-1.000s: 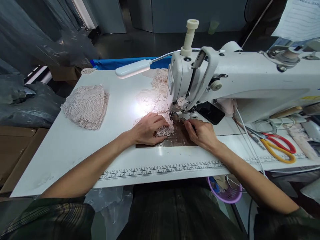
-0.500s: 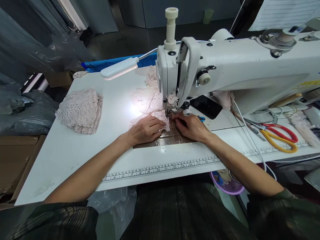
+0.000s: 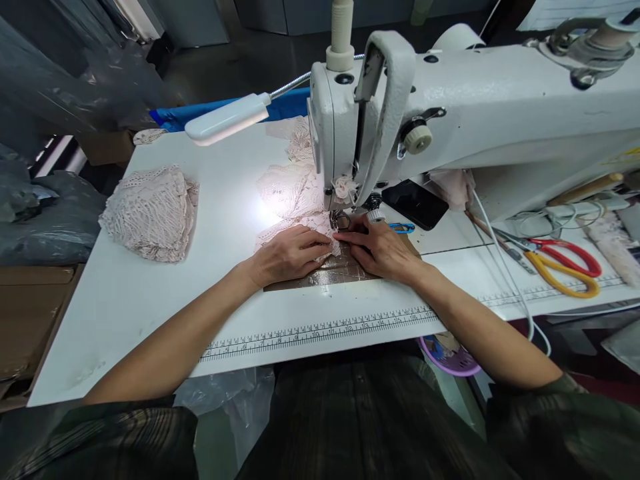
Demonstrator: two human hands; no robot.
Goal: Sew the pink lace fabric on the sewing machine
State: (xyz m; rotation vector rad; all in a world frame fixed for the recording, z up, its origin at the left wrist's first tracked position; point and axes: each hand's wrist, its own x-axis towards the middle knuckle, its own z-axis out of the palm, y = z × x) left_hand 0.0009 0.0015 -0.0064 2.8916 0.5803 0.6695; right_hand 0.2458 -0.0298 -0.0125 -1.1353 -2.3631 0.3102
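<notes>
Far to the left of the sewing machine, a stack of pale pink lace pieces lies on the white worktop, a soft mound with an open, netted weave and scalloped edges. Between that stack and the machine, a slim white lamp on a bendy metal neck throws a bright patch onto more of the same lace, which spreads flat behind the machine's needle end.

Just in front of the needle, the left hand lies palm down with fingers spread and flat, pressing the lace piece against a shiny brown plate set into the worktop. The right hand sits beside it, nearly touching, fingers drawn together with the tips pinching the lace edge right at the presser foot. The lace piece sits under and between both hands, its far end at the foot.

Along the worktop's near edge, below the machine, runs a printed ruler strip. A flat black phone lies under the machine's arm. To the right, scissors with one red and one yellow looped handle lie beside loose white cables.
</notes>
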